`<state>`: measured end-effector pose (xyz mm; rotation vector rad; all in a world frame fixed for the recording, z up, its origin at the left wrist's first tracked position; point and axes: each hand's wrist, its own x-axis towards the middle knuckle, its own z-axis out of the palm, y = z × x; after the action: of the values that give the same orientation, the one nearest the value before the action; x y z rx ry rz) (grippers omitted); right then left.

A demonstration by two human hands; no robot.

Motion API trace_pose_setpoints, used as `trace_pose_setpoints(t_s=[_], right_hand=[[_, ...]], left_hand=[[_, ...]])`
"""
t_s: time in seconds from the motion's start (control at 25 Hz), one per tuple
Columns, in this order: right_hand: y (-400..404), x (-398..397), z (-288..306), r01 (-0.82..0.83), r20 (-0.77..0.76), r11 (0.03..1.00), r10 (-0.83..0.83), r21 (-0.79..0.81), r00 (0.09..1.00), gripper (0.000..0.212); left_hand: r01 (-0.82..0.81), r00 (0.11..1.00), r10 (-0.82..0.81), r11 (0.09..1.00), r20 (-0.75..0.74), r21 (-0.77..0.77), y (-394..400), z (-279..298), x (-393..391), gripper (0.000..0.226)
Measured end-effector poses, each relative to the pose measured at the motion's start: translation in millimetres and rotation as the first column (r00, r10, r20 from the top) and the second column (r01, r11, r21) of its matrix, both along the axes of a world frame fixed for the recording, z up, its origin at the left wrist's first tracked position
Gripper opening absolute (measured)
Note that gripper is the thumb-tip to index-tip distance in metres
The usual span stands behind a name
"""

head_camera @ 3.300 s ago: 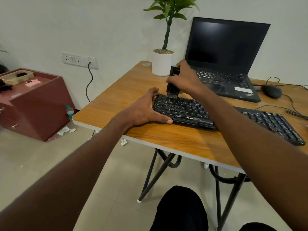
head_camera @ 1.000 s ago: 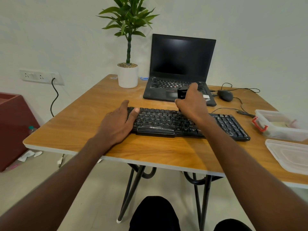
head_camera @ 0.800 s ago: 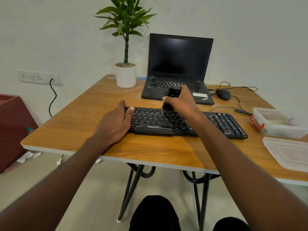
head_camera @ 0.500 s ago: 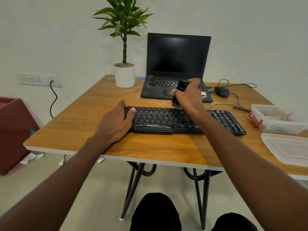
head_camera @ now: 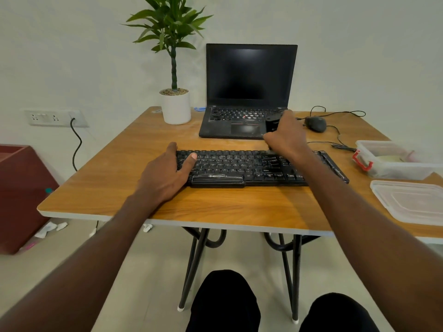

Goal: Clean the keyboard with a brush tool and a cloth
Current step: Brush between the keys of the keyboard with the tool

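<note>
Since half a second ago, the right hand (head_camera: 286, 137) has carried the brush tool (head_camera: 272, 123) rightward along the rear key row, fingers curled round its smooth black rectangular body. The left hand (head_camera: 167, 176) stays flat, fingers extended, pressing the left end of the matte black keyboard (head_camera: 251, 167) at frame centre on the wood-grain tabletop (head_camera: 215, 207).

Table (head_camera: 115, 178): brown wood.
Laptop (head_camera: 249, 92): open, dark screen, at the back.
Plant (head_camera: 176, 106): in a white pot beside the laptop.
Mouse (head_camera: 316, 123): black, right of the laptop.
Box (head_camera: 393, 168): clear plastic, lid (head_camera: 410, 200) lying near it.
</note>
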<state>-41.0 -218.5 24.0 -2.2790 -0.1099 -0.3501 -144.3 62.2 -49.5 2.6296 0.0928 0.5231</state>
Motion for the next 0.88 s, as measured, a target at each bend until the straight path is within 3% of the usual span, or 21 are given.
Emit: trace_pose_setpoints(t_s=[0.16,0.28,0.44,0.52,0.64,0.8,0.88], right_hand=[[-14.8,-2.8,-6.5,-0.011,-0.063,0.981,0.023,0.193,0.998,0.066],[-22.0,-0.6,-13.6,-0.012,-0.008,0.986,0.013,0.167,1.0,0.059],[-26.0,-6.3,-13.1,-0.109,-0.053,0.982,0.118,0.157,0.992,0.057],[-25.3,-9.2,-10.3,-0.068,0.028,0.99,0.065,0.127,0.997,0.063],[-29.0,-16.2,-9.6,-0.049,0.066,0.971,0.034,0.233,0.997,0.069],[-32.9,-21.8,-10.6,0.042,0.166,0.986,-0.069,0.16,0.984,0.064],[-34.4,-21.6,-10.4,0.046,0.177,0.978,-0.083,0.204,0.981,0.061]], left_hand=[[0.002,1.0,-0.002,1.0,0.003,-0.004,1.1,1.3,-0.7,0.08],[0.007,1.0,-0.007,1.0,-0.01,0.003,1.9,-0.7,1.2,0.082],[0.016,1.0,-0.016,1.0,-0.012,-0.018,-0.2,1.5,-0.8,0.078],[0.007,1.0,-0.007,1.0,-0.01,-0.014,0.9,1.1,-0.4,0.078],[0.003,1.0,-0.004,1.0,-0.022,-0.019,-0.2,1.0,-1.4,0.08],[0.009,1.0,-0.009,1.0,-0.023,-0.014,-2.1,2.9,-1.9,0.076],[0.013,1.0,-0.014,1.0,-0.013,-0.015,-2.2,1.5,-1.6,0.077]])
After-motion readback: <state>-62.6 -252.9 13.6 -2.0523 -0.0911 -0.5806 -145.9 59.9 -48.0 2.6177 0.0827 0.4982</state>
